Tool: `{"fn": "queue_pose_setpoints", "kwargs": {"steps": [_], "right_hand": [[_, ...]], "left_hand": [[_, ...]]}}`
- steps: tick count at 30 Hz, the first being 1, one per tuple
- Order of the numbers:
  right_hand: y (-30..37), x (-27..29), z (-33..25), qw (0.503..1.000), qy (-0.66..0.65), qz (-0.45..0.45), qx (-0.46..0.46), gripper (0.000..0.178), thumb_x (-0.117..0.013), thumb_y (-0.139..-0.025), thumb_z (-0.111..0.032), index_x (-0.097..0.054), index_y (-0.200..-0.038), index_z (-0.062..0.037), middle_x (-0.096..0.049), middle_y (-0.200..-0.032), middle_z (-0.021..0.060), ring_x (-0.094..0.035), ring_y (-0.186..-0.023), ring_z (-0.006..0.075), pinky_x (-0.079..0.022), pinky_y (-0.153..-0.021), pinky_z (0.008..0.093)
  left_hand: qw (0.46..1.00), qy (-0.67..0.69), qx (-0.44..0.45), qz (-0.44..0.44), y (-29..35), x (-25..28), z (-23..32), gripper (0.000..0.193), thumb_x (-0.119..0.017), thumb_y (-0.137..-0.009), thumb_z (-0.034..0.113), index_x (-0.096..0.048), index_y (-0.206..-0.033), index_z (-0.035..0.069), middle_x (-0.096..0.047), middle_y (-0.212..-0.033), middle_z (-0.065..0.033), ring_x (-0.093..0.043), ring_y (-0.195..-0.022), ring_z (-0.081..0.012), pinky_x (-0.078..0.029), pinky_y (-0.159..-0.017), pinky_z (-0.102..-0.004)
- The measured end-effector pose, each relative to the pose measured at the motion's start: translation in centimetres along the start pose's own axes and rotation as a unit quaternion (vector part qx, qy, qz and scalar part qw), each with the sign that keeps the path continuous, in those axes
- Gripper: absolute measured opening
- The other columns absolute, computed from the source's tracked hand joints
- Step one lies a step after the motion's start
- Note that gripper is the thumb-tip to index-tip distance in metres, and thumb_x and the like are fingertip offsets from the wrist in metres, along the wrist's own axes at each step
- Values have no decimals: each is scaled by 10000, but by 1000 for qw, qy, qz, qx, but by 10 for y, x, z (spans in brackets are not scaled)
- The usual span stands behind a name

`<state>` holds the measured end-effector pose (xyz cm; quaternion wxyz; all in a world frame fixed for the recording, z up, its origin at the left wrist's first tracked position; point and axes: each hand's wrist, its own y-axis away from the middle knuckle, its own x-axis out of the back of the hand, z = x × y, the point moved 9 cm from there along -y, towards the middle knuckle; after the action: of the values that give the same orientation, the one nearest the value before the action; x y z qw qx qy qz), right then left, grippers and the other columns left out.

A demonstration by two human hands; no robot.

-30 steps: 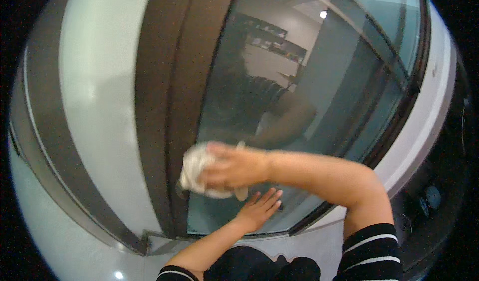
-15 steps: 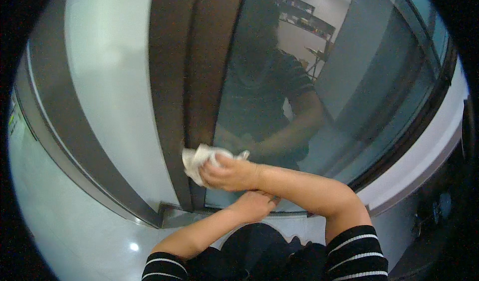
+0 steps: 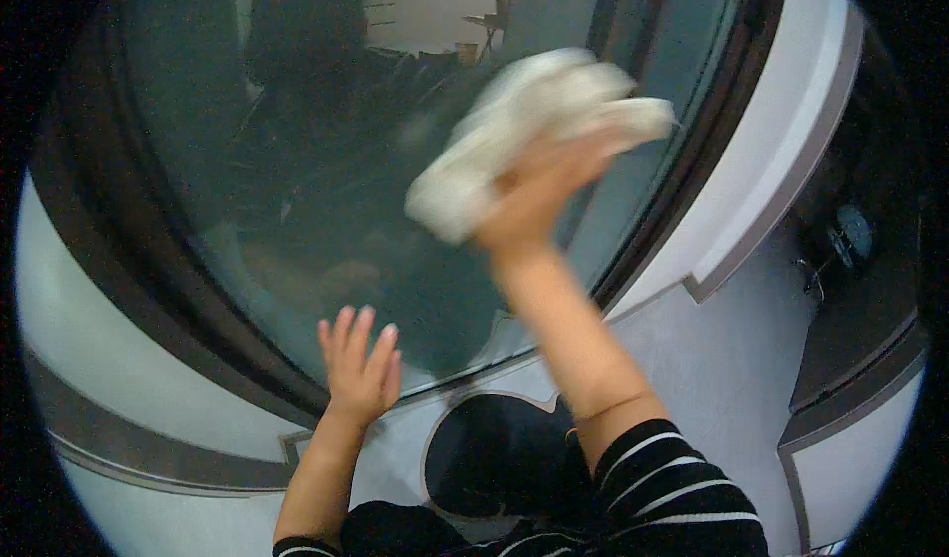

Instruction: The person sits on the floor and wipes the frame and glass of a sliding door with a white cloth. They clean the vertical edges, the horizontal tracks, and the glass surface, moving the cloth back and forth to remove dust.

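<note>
A white cloth (image 3: 465, 176) lies bunched and smeared by motion in front of the large glass pane (image 3: 326, 191). My right hand (image 3: 554, 181) holds it from below, arm stretched out across the right half of the glass. Lower and to the left, my left hand (image 3: 362, 371) is raised in front of the pane's bottom part, its fingers spread and nothing in them. Whether those fingertips touch the glass I cannot tell. Faint streaks show on the pane, along with a dim reflection of a room.
A dark frame (image 3: 168, 231) borders the glass, with a white wall (image 3: 761, 152) and grey baseboard (image 3: 766, 206) on the right. Pale floor (image 3: 702, 359) spreads below. Beyond the baseboard stands something dark (image 3: 860, 290). A black rounded shape (image 3: 494, 453) lies below my hands.
My right hand has swung the cloth up and right, from the brown frame onto the glass. My left hand has come away from the right forearm and opened. The view has turned right.
</note>
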<state>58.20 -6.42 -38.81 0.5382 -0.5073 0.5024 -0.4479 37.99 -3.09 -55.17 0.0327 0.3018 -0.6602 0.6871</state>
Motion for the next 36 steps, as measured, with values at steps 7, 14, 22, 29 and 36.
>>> {"fn": "queue_pose_setpoints", "kwargs": {"steps": [7,14,22,29,36], "right_hand": [[215,-18,-48,900,68,-266,337,403,-476,-842,-520,-586,-1180,-330,-534,-1302,-84,-437,-1268,210,-2,-1063,706],[77,110,193,944,211,40,-251,494,-531,-929,-194,-363,-1338,24,-288,-1380,264,-333,-1246,395,-219,-1065,516],[186,-16,-128,971,-72,-111,200,325,-576,-854,-309,-621,-1168,-242,-539,-1303,31,-462,-1244,284,-196,-1103,596],[252,60,97,969,112,10,-218,573,-571,-836,-419,-472,-1305,-104,-419,-1339,218,-358,-1236,406,-205,-1064,598],[425,85,97,638,282,107,-709,366,-372,-912,-67,-497,-1184,144,-457,-1262,317,-398,-1211,416,-341,-1020,481]], "left_hand": [[995,-49,26,81,13,37,-14,510,-542,-868,124,-372,-1341,37,-290,-1455,-277,-269,-1349,-476,-196,-1083,-622],[982,-141,120,-21,6,17,-27,630,-560,-909,268,-310,-1441,42,-204,-1522,-250,-125,-1414,-454,-92,-1108,-604],[976,64,170,123,7,36,-30,653,-382,-978,448,-264,-1472,38,-166,-1538,-240,-138,-1427,-408,-122,-1124,-550],[974,-115,97,-167,47,-16,-5,630,-510,-930,410,-332,-1462,123,-141,-1550,-229,-78,-1420,-468,-51,-1095,-632],[973,-80,88,-199,47,-37,9,634,-576,-892,402,-401,-1424,105,-161,-1540,-241,-68,-1408,-496,-34,-1077,-659]]}}
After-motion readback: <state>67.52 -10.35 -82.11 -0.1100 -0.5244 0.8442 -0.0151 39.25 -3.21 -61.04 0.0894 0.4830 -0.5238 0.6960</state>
